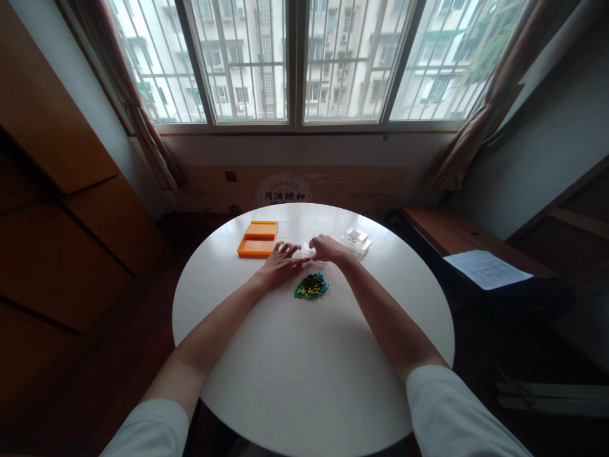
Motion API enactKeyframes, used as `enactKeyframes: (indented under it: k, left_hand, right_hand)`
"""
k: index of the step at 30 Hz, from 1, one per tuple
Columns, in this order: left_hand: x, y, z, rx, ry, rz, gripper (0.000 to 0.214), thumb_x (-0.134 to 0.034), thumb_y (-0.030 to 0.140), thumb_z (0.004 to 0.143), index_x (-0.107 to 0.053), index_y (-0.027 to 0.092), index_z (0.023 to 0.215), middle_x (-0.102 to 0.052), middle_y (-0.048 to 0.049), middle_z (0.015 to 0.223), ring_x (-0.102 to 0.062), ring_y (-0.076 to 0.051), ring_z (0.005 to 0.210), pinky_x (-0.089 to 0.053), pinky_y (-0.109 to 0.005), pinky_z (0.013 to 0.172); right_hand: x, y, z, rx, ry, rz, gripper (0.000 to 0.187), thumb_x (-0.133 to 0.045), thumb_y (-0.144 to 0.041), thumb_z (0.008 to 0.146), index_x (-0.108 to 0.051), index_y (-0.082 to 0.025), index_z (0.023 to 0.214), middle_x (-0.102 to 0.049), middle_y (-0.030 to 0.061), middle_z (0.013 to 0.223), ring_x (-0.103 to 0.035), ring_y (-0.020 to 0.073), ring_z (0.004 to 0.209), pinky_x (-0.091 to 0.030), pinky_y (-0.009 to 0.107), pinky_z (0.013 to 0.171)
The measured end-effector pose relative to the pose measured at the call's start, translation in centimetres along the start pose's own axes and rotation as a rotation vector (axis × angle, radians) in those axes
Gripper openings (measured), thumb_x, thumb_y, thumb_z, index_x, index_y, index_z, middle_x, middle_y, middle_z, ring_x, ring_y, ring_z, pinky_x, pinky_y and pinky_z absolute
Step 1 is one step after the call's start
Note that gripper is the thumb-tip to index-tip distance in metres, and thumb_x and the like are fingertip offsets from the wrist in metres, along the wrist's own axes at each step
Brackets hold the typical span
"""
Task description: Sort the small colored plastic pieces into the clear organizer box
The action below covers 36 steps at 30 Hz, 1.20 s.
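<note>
A small heap of tiny coloured pieces, green, blue, yellow and dark, lies near the middle of the round white table. Just beyond the heap both hands meet at a small clear or white object that I cannot make out. My left hand rests with its fingers stretched out flat toward that object. My right hand has its fingers curled on the object's right side. An orange tray sits left of the hands, and a clear plastic box sits to their right.
A wooden bench with a sheet of paper stands to the right of the table. Wooden cabinets line the left wall. A barred window and curtains fill the far wall, with a printed cardboard panel below it.
</note>
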<state>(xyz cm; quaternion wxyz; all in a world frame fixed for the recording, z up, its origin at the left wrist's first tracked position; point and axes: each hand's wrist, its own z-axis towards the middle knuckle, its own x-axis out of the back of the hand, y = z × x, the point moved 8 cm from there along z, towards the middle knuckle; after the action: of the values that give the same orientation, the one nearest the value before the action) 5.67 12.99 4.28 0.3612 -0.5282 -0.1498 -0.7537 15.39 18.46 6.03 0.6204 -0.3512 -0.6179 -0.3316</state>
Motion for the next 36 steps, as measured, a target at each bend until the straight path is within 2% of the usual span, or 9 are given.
enactKeyframes:
  k: [4, 10, 18, 26, 29, 36]
  left_hand:
    - [-0.1, 0.0, 0.0, 0.003, 0.018, 0.041, 0.036, -0.036, 0.04, 0.091, -0.045, 0.047, 0.126, -0.041, -0.0034, 0.129, -0.037, -0.025, 0.108, -0.02, -0.047, 0.099]
    - [-1.1, -0.5, 0.2, 0.013, -0.023, 0.054, 0.035, -0.035, 0.045, 0.091, -0.047, 0.049, 0.123, -0.038, -0.0011, 0.133, -0.036, -0.025, 0.109, -0.02, -0.048, 0.099]
    - [-0.9, -0.3, 0.1, 0.005, -0.04, 0.02, 0.034, -0.036, 0.045, 0.09, -0.048, 0.049, 0.122, -0.035, 0.0011, 0.138, -0.039, -0.024, 0.108, -0.023, -0.046, 0.099]
    - [-0.1, -0.5, -1.1, -0.013, -0.005, -0.045, 0.034, -0.036, 0.042, 0.092, -0.049, 0.047, 0.122, -0.038, 0.001, 0.136, -0.039, -0.023, 0.113, -0.022, -0.046, 0.103]
    - [0.0, -0.9, -1.5, 0.005, -0.003, -0.067, 0.034, -0.037, 0.041, 0.091, -0.048, 0.047, 0.123, -0.038, 0.0012, 0.137, -0.038, -0.023, 0.115, -0.02, -0.047, 0.104]
    - [-1.1, -1.5, -2.2, 0.011, -0.055, -0.081, 0.035, -0.035, 0.044, 0.091, -0.046, 0.048, 0.124, -0.035, 0.0042, 0.14, -0.037, -0.024, 0.117, -0.017, -0.05, 0.106]
  right_hand:
    - [0.1, -0.1, -0.1, 0.004, -0.018, 0.011, 0.037, -0.067, -0.027, 0.07, -0.067, -0.013, 0.104, -0.068, 0.0124, 0.096, -0.064, 0.0222, 0.085, -0.045, 0.025, 0.068]
    - [0.5, -0.4, -0.2, 0.028, -0.058, 0.01, 0.035, -0.07, -0.027, 0.066, -0.07, -0.012, 0.098, -0.07, 0.0117, 0.091, -0.064, 0.0219, 0.08, -0.044, 0.024, 0.064]
    - [0.2, 0.0, 0.0, 0.03, -0.074, 0.042, 0.036, -0.07, -0.029, 0.066, -0.07, -0.013, 0.098, -0.07, 0.0104, 0.093, -0.064, 0.0206, 0.082, -0.043, 0.023, 0.066]
    - [0.2, -2.8, 0.1, 0.121, -0.085, -0.147, 0.033, -0.065, -0.031, 0.071, -0.069, -0.011, 0.097, -0.068, 0.0158, 0.088, -0.064, 0.0245, 0.08, -0.043, 0.027, 0.062]
    - [0.3, -3.7, 0.1, 0.152, -0.102, -0.194, 0.028, -0.063, -0.026, 0.073, -0.069, -0.009, 0.094, -0.068, 0.0174, 0.088, -0.064, 0.0251, 0.08, -0.042, 0.027, 0.062]
    - [0.1, -4.7, -0.2, 0.226, -0.193, -0.197, 0.019, -0.06, -0.021, 0.073, -0.071, -0.009, 0.084, -0.068, 0.0145, 0.078, -0.063, 0.0213, 0.071, -0.038, 0.025, 0.058]
